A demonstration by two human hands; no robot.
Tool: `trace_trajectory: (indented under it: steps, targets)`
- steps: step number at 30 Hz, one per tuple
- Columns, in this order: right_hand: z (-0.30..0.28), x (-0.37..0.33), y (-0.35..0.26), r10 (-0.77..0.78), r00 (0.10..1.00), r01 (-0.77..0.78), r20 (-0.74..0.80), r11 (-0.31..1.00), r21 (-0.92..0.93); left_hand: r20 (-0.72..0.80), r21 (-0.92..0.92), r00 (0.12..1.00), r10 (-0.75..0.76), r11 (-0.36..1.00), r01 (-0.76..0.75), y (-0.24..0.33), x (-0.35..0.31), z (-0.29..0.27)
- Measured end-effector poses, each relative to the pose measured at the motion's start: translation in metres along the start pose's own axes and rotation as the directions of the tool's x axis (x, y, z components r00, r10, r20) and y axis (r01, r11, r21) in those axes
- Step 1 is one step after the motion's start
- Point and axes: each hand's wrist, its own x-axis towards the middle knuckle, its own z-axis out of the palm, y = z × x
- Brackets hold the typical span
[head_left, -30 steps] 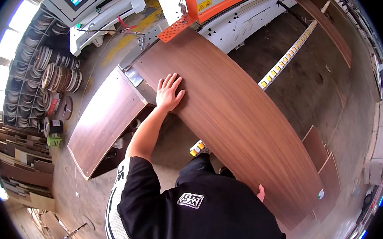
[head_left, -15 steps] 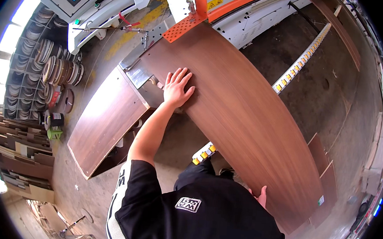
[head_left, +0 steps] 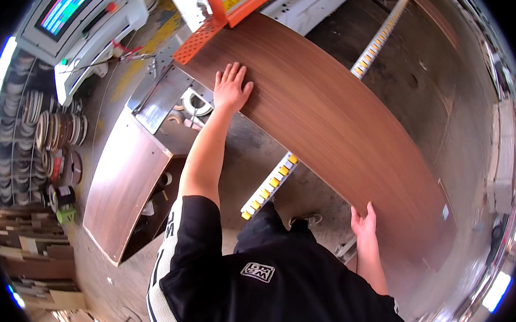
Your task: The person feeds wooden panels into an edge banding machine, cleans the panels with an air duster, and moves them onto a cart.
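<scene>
A long brown wood-grain panel (head_left: pixel 331 118) stretches from the orange machine guard (head_left: pixel 203 36) at the far left to the lower right. My left hand (head_left: pixel 231 88) lies flat on its top by the near edge, fingers stretched out. At the panel's near edge further right, my right hand (head_left: pixel 363 222) holds the board, its thumb on top; some of its fingers are hidden. Under the panel runs a roller rail (head_left: pixel 271 185) with yellow wheels, showing on both sides. A small white label (head_left: pixel 445 212) sits near the panel's right end.
A brown cabinet (head_left: pixel 129 182) with an open side holds rolls beside my left arm. A control console (head_left: pixel 72 14) with a lit screen stands at the far left. Edging rolls (head_left: pixel 59 131) fill a rack behind it. Board offcuts (head_left: pixel 34 247) are stacked at the lower left.
The panel has shifted away from me, opening a wider gap before my body. My right hand and forearm have come into fuller view; my left hand stays flat on the panel.
</scene>
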Motion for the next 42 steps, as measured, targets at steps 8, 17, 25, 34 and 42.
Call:
trace_trajectory:
  steps: [8,17,25,34,42]
  targets:
    - [-0.009,-0.016,-0.005,-0.23,0.958,0.263,0.169,0.941,-0.212,0.294,-0.217,0.735,0.611,0.792,-0.571,0.183,-0.057,0.016]
    - [-0.112,-0.01,-0.023,-0.122,0.932,0.056,0.34,0.979,0.195,-0.051,-0.88,0.498,0.866,0.197,-0.432,0.441,-0.286,-0.051]
    - [-0.18,-0.061,-0.043,0.062,0.85,-0.254,0.523,0.918,0.305,0.576,-0.749,0.237,0.783,0.621,-0.23,0.509,-0.322,0.064]
    - [-0.402,-0.033,-0.065,-0.371,0.928,0.354,-0.024,0.862,0.362,0.793,-0.57,-0.03,0.609,0.724,-0.39,0.524,-0.338,0.136]
    - [-0.513,-0.002,0.116,0.093,0.897,0.057,-0.431,0.945,0.322,0.817,-0.559,-0.229,0.529,0.825,-0.087,0.696,-0.336,0.204]
